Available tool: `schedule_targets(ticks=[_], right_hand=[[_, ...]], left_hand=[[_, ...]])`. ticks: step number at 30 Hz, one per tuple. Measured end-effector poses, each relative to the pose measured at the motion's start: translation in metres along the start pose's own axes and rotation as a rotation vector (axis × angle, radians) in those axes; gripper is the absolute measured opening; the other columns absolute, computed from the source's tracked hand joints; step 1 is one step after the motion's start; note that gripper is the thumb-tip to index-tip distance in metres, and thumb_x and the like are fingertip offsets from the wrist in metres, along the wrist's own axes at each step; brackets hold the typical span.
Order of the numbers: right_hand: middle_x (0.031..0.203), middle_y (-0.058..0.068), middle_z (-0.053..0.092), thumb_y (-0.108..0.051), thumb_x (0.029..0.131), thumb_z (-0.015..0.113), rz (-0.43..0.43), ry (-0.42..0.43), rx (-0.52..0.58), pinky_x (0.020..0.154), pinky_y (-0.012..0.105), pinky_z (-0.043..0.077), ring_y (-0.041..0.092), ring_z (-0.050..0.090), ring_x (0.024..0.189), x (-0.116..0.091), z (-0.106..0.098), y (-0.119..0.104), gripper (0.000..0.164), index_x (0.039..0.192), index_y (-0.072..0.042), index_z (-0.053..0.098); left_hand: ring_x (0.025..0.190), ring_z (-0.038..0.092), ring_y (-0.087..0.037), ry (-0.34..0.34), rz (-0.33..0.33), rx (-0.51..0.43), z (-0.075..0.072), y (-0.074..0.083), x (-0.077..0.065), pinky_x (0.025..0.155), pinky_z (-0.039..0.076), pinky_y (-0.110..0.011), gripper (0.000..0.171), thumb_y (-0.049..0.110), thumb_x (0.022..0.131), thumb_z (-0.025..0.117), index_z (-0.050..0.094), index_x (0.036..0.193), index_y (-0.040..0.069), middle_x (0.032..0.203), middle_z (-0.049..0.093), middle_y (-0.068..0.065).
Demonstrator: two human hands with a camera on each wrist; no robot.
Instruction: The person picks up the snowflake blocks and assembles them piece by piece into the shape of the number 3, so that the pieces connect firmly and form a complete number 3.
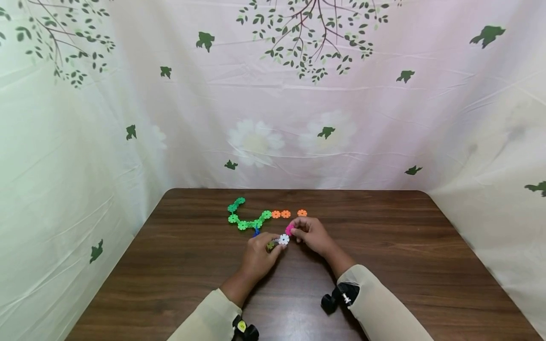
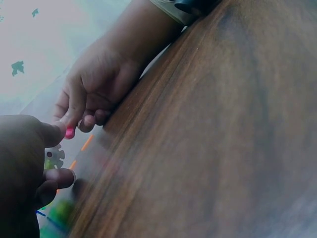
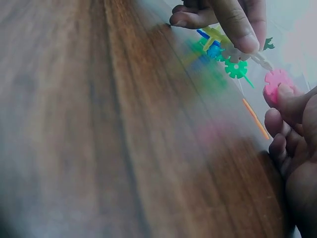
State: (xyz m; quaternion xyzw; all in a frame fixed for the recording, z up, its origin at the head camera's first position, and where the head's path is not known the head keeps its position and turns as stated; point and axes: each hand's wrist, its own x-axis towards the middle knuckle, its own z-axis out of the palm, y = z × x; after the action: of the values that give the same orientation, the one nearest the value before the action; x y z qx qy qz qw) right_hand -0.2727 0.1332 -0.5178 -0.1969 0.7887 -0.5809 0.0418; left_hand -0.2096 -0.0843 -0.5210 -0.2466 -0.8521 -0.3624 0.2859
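My left hand [image 1: 256, 255] pinches a white notched plastic disc [image 1: 283, 239] between thumb and fingers. A yellow-green disc [image 1: 270, 245] shows behind the fingers, partly hidden. My right hand [image 1: 313, 234] holds a pink notched disc [image 1: 289, 229] by thumb and fingertips. In the right wrist view the pink disc's edge [image 3: 276, 83] sits right by the tip of the white disc [image 3: 262, 62]. Just beyond my left hand, a blue disc [image 1: 256, 232] stands below a curved chain of linked green discs [image 1: 242, 225].
Two orange discs [image 1: 276, 214] continue the row at the chain's right end. A single orange disc [image 1: 302, 213] lies apart, just beyond my right hand. The brown wood table [image 1: 179, 265] meets a printed cloth [image 1: 281, 104] at the back and sides.
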Motion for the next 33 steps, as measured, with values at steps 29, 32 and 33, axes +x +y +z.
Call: schedule_targets(ticks=[29,32,33], right_hand=[[0.098,0.019,0.075,-0.001,0.104,0.069,-0.058,-0.042,0.006,0.070,0.025,0.057,0.013,0.064,0.076,-0.0034,0.0025,-0.0065,0.008,0.101,0.002,0.076],[0.098,0.020,0.075,-0.001,0.104,0.069,-0.064,-0.045,-0.001,0.070,0.025,0.057,0.013,0.063,0.075,-0.0028,0.0036,-0.0068,0.009,0.100,0.002,0.076],[0.097,0.020,0.075,-0.001,0.104,0.069,-0.067,-0.045,-0.006,0.070,0.025,0.057,0.013,0.063,0.075,-0.0027,0.0040,-0.0067,0.009,0.100,0.002,0.076]], left_hand=[[0.096,0.080,-0.021,-0.072,-0.041,-0.001,-0.0034,0.0023,0.0009,0.081,0.066,-0.038,0.019,0.013,0.091,0.090,0.083,0.107,0.006,0.103,0.083,-0.008],[0.098,0.080,-0.022,-0.094,-0.045,-0.004,-0.0038,0.0025,0.0007,0.082,0.066,-0.039,0.019,0.012,0.093,0.088,0.083,0.110,0.005,0.106,0.083,-0.009],[0.099,0.080,-0.022,-0.103,-0.050,-0.003,-0.0039,0.0026,0.0006,0.082,0.066,-0.039,0.019,0.012,0.094,0.087,0.083,0.111,0.005,0.107,0.083,-0.009]])
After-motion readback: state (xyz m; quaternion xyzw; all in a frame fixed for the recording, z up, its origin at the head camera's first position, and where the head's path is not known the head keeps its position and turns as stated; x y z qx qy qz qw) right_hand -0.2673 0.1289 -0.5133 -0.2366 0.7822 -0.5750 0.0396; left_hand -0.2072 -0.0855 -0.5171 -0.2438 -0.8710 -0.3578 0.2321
